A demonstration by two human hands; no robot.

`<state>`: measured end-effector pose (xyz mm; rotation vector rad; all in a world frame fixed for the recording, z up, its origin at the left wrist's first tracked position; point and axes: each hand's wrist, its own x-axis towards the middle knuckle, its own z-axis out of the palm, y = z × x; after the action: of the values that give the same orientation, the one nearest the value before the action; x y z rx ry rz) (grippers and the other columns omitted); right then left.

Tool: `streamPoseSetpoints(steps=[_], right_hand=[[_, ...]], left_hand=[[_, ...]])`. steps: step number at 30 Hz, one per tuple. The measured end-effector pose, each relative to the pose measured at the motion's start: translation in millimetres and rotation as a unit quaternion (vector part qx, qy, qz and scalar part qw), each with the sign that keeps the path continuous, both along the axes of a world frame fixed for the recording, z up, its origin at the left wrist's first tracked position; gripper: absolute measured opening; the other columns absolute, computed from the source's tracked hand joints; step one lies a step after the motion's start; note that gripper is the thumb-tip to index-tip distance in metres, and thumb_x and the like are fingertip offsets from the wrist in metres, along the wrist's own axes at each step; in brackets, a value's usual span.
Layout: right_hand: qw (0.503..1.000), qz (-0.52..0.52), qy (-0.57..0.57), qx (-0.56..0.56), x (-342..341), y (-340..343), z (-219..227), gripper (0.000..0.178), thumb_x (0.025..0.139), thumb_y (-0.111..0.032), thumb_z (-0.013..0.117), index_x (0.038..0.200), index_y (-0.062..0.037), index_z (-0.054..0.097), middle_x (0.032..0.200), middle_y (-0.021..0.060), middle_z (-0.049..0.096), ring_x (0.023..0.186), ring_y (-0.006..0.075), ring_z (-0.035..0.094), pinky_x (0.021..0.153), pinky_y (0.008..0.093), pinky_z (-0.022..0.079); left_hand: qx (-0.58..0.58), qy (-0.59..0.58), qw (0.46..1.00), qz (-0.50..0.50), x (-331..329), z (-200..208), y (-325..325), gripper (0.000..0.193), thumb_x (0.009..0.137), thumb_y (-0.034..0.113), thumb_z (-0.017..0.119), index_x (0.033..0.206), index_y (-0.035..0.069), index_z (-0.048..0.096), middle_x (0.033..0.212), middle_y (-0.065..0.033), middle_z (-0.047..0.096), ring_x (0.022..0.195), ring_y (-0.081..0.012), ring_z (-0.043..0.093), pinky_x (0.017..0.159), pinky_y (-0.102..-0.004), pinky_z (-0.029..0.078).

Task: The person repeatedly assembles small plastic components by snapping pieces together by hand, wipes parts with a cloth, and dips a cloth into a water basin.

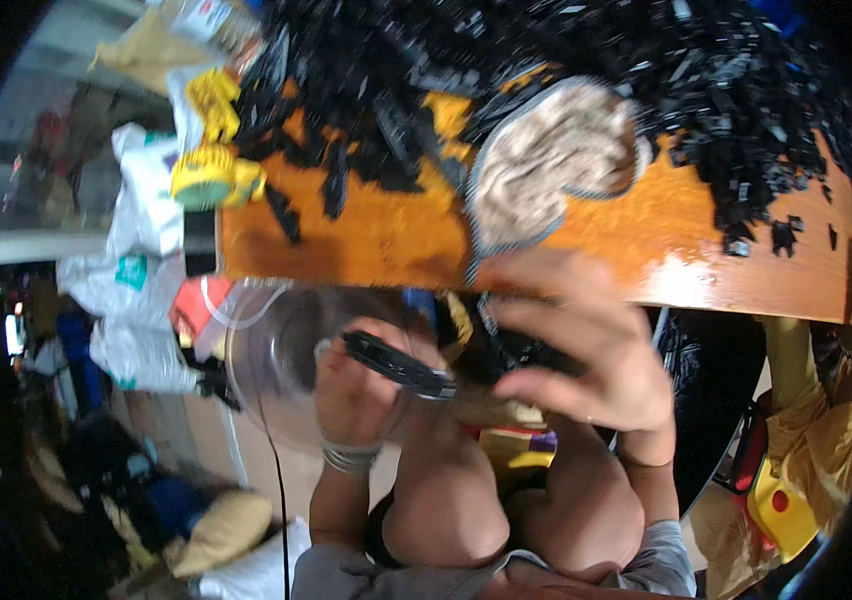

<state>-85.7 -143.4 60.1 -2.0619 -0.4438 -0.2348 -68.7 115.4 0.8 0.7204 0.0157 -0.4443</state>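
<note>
1. One long black part (pixel 398 366) is being pinched by the left hand (pixel 354 390), nearer the body than the table (pixel 291 255).
2. The right hand (pixel 586 345) is being held to its right, fingers spread, thumb apart — blurred, with nothing seen being gripped.
3. A loose heap of black pieces (pixel 766 90) is being borne by the table, beyond a cloth (pixel 561 160).
4. Work on one part is apparently being done; much seems left — finished pieces cannot be told from unfinished.

Left hand (pixel 356 395) holding slim black part (pixel 399 365), near centre.
Right hand (pixel 596 350) toward 4 o'clock, blurred, fingers apart; orange table (pixel 376 240) at 12: black pieces (pixel 686 70) heaped, tan cloth (pixel 561 165) toward 1.
</note>
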Motion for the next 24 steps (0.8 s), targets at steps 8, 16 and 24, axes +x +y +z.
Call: streamPoseSetpoints(steps=[8,16,24], right_hand=[[0.904,-0.404,-0.105,-0.094,2.8,-41.2,-60.7,0.025,0.089,-0.004,0.066,0.113,-0.0015,0.067,0.121,0.0113,0.062,0.115,0.0252,0.056,0.100,0.0354,0.042],[0.832,-0.474,-0.169,-0.232,-7.9,-67.3,-83.3,0.030,0.088,0.002,0.061,0.117,-0.0033,0.064,0.125,0.0118,0.059,0.123,0.0298,0.051,0.104,0.0406,0.037],[0.835,-0.477,-0.144,-0.231,-5.9,-68.3,-84.6,0.031,0.085,0.001,0.059,0.115,-0.0037,0.064,0.123,0.0131,0.059,0.124,0.0333,0.049,0.106,0.0436,0.036]], left_hand=[[0.311,0.150,0.936,0.067,-8.8,-181.3,219.8,0.015,0.092,0.007,0.059,0.103,-0.002,0.065,0.088,-0.0072,0.067,0.077,-0.0198,0.064,0.071,-0.0319,0.052],[0.482,0.202,0.851,0.058,15.3,-168.0,192.5,0.016,0.083,0.014,0.072,0.076,0.001,0.066,0.063,-0.0059,0.062,0.059,-0.0174,0.062,0.056,-0.0312,0.049],[0.624,-0.110,0.766,-0.109,15.6,-128.3,128.9,0.013,0.086,0.010,0.065,0.095,0.000,0.063,0.074,-0.0063,0.061,0.065,-0.0144,0.056,0.060,-0.0313,0.046]])
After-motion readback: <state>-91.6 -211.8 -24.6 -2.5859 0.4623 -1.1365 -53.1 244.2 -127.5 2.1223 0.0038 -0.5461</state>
